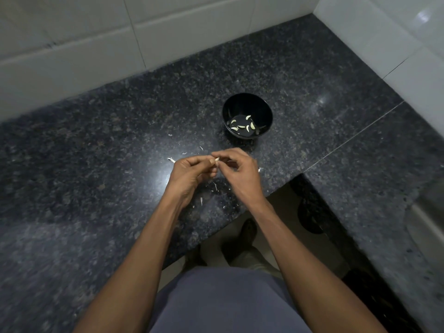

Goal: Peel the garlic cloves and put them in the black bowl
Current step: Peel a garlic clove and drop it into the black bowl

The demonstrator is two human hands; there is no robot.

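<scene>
A small pale garlic clove [217, 159] is pinched between the fingertips of both hands over the dark granite counter. My left hand [189, 175] holds it with thumb and fingers curled; my right hand [240, 170] pinches its tip from the right. Most of the clove is hidden by my fingers. The black bowl [247, 102] stands a little beyond my hands, slightly to the right, with several peeled white cloves [242, 126] lying on its bottom.
Bits of white garlic skin [201, 200] lie scattered on the counter [96, 152] around and under my hands. White tiled walls [72, 44] close the back and right. The counter's front edge cuts in near my right wrist, with floor below.
</scene>
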